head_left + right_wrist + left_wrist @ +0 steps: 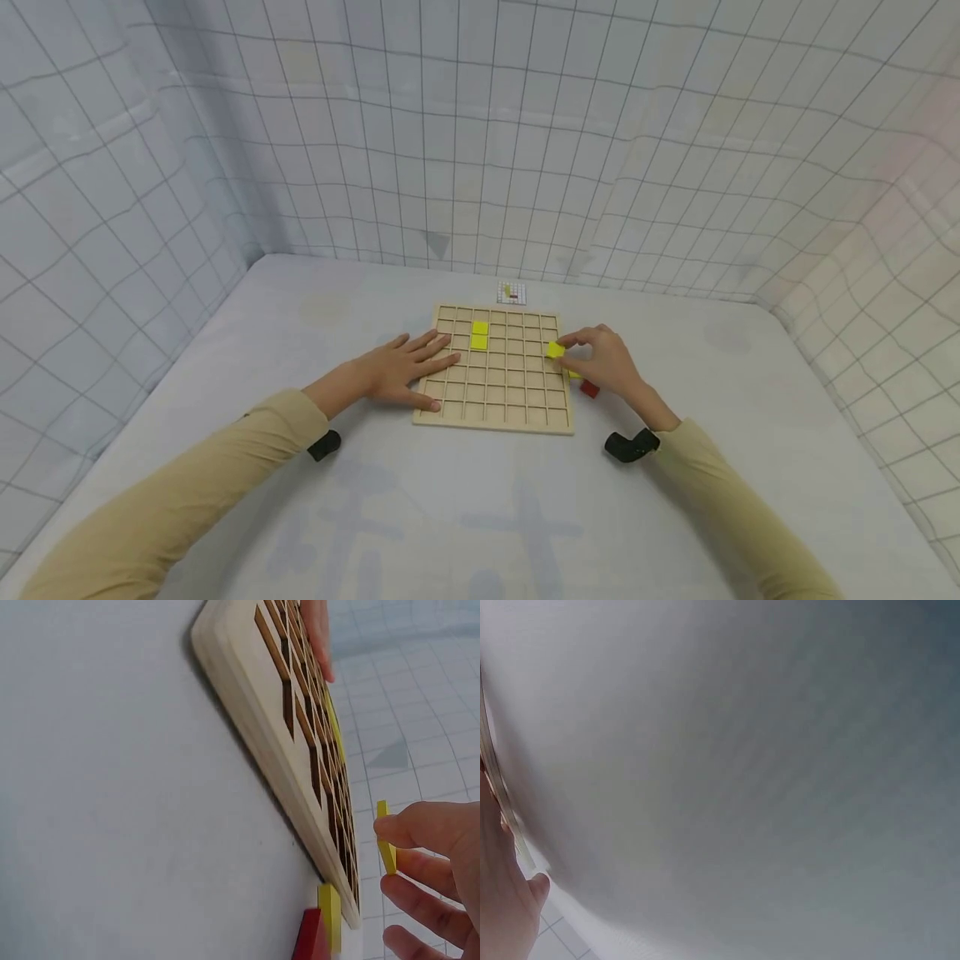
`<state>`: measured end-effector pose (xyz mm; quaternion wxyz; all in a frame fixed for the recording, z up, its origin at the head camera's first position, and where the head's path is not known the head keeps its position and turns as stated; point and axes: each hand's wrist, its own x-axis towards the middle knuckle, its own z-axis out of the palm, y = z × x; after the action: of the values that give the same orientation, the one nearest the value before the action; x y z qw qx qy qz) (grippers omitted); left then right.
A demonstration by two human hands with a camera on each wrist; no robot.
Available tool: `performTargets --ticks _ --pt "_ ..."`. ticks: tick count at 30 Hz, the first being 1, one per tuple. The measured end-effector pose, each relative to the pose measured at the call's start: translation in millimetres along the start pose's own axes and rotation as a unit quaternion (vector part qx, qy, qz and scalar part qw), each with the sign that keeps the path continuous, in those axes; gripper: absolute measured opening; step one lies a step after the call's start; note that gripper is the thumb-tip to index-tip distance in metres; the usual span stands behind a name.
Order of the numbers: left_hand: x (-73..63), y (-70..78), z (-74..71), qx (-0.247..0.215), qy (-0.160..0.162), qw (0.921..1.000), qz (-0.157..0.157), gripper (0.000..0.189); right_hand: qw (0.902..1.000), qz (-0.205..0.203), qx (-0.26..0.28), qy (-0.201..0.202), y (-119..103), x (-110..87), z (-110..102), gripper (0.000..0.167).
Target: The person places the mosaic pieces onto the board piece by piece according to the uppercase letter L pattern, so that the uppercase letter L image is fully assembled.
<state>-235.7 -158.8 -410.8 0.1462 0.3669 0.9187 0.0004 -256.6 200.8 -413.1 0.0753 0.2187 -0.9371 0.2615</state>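
A wooden grid board (495, 423) lies on the white surface, with two yellow square tiles (479, 335) seated one above the other in its upper left cells. My left hand (401, 369) rests spread over the board's left edge, fingers straight. Between thumb and fingers, my right hand (603, 360) pinches a yellow tile (386, 838) held above the board's right edge. Under that hand, beside the board, lie another yellow tile (330, 915) and a red tile (590, 388). Only the thumb side of the left hand shows in the left wrist view.
A small printed card (512, 292) with a coloured grid pattern lies behind the board. Black wrist mounts (632, 446) sit at both wrists. Grid-patterned white cloth walls (480, 150) enclose the back and sides.
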Motion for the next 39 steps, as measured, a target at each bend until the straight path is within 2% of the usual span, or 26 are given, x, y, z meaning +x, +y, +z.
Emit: performTargets --ticks 5,12,25,31,39 --pt "0.4 -0.2 -0.3 -0.002 0.0 1.0 0.001 0.087 0.9996 0.0 0.021 -0.016 -13.2 8.3 8.9 0.029" --pt "1.0 1.2 2.3 -0.002 0.0 1.0 0.007 0.086 0.9983 0.022 0.036 -0.039 -34.2 16.4 22.8 0.028" --pt "-0.5 2.1 -0.1 -0.004 0.006 1.0 0.001 0.085 0.9971 0.002 0.044 -0.062 -62.3 37.1 40.9 0.031" --pt "-0.3 0.9 0.3 -0.004 0.007 1.0 0.003 0.085 0.997 -0.002 0.032 -0.071 -68.7 44.1 52.1 0.029" --pt "-1.8 0.7 -0.8 -0.008 0.012 0.9999 0.006 0.085 0.9954 0.009 0.043 -0.085 -72.6 47.2 59.2 0.026"
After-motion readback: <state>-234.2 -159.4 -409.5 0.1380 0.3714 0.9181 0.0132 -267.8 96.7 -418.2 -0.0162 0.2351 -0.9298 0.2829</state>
